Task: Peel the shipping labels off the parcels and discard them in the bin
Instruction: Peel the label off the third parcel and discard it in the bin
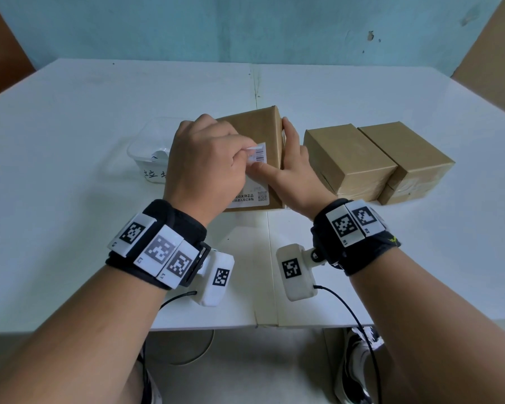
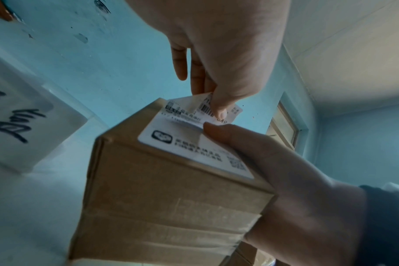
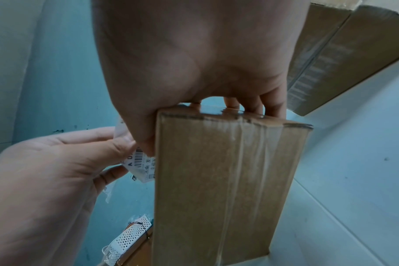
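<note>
A brown cardboard parcel (image 1: 254,123) stands on the white table, with a white shipping label (image 1: 260,196) on its upper face. My left hand (image 1: 247,150) pinches the label's far corner, which is lifted and curled back off the cardboard (image 2: 201,102). My right hand (image 1: 289,158) grips the parcel's right side, fingers wrapped over the far edge (image 3: 251,106). Its thumb (image 2: 219,131) presses on the label just below the peeled part. The rest of the label (image 2: 182,142) lies stuck flat. In the right wrist view the parcel's taped side (image 3: 228,180) fills the middle, with the lifted label (image 3: 141,162) to its left.
A clear plastic bin (image 1: 146,141) with handwriting on its front stands left of the parcel, partly behind my left hand, with something white inside. Two more brown parcels (image 1: 347,158) (image 1: 403,158) sit side by side to the right. Cables hang below the table's near edge.
</note>
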### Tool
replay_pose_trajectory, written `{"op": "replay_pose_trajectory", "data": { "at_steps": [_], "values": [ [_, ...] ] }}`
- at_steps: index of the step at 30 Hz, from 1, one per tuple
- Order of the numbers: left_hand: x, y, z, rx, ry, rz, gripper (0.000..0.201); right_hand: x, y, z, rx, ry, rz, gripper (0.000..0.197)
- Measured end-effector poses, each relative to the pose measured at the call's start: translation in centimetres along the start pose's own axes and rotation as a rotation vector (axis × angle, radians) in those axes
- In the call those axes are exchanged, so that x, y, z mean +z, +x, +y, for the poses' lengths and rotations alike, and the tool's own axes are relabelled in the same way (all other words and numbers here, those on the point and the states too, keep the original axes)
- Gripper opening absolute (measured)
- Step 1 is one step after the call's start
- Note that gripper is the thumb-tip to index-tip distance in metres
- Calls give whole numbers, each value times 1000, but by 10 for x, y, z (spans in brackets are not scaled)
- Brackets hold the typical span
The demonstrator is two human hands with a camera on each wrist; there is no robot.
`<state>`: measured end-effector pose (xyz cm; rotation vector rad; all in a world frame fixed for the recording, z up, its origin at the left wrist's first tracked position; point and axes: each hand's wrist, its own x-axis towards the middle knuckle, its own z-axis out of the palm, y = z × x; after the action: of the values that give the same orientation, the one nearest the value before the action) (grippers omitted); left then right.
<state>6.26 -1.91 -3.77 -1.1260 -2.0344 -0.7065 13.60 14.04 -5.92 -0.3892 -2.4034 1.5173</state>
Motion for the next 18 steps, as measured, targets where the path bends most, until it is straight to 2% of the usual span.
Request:
{"op": "replay_pose_trajectory", "data": {
  "at_steps": [7,12,15,18],
  "values": [
    [-2,1,-1,-42,-12,-40,16,-1,2,2,-6,26,22,111],
    [-5,-2,-7,-156,-54,-115,51,1,3,4,-42,16,42,111],
    [-10,1,-13,-293,-154,-166,74,0,1,4,-39,-28,37,106],
    [-12,4,-20,-348,-157,-210,77,-2,1,6,-41,-19,39,106]
  ]
}}
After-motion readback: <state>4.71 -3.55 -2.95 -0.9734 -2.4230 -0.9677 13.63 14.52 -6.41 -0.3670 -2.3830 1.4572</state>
